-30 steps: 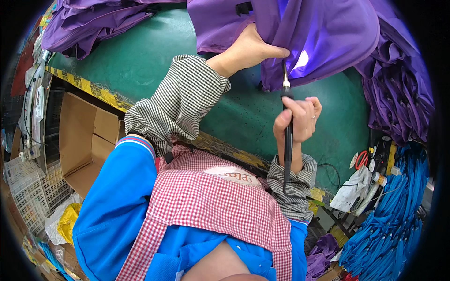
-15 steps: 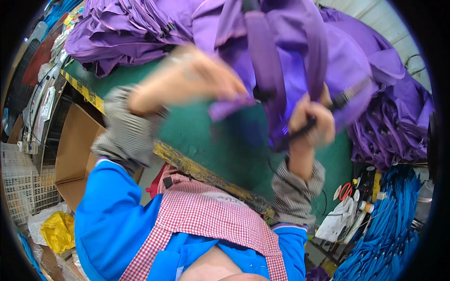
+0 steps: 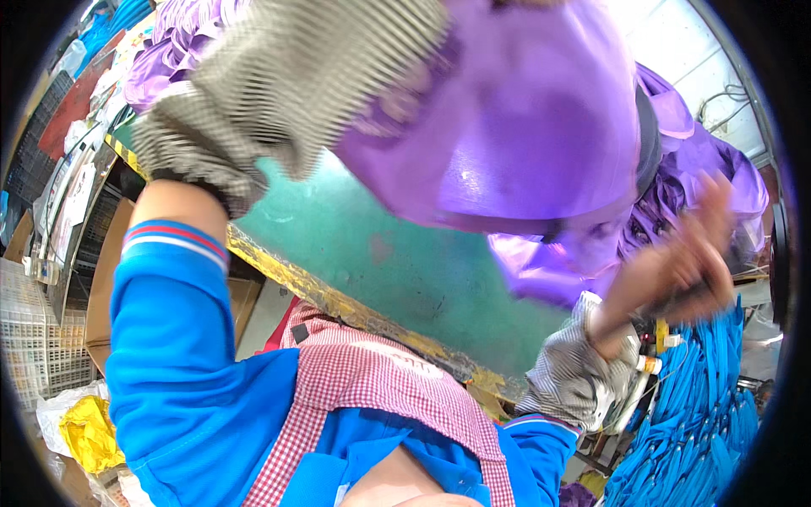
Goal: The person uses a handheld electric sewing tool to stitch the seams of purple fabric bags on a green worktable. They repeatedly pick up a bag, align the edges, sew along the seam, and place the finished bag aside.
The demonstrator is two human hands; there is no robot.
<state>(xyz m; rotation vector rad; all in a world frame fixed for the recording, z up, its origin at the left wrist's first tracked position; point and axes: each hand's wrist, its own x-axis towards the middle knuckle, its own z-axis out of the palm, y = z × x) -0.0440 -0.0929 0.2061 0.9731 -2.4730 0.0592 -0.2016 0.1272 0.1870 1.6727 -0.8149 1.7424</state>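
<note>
My left arm, in a checked sleeve cover [image 3: 279, 76], reaches to the top of the view; of my left hand [image 3: 528, 3] only a blurred patch shows at the edge, by a large purple fabric bag [image 3: 524, 144]. This bag hangs blurred above the green table [image 3: 397, 287]. My right hand [image 3: 684, 253] is smeared by motion at the right, near the purple bags; a dark shape by its palm is too blurred to name, and I cannot tell whether its fingers grip it.
Purple bags lie piled at the back left [image 3: 169, 59] and right [image 3: 726, 177]. Blue straps [image 3: 684, 406] hang at the right. A cardboard box [image 3: 106, 287], white crates [image 3: 34, 329] and yellow plastic [image 3: 89, 431] stand or lie at the left. The table has a striped edge [image 3: 287, 279].
My left arm has swung up to the top edge. The purple bag is lifted and shifted. My right hand has moved rightward, and the black tool seen in it earlier is no longer clear.
</note>
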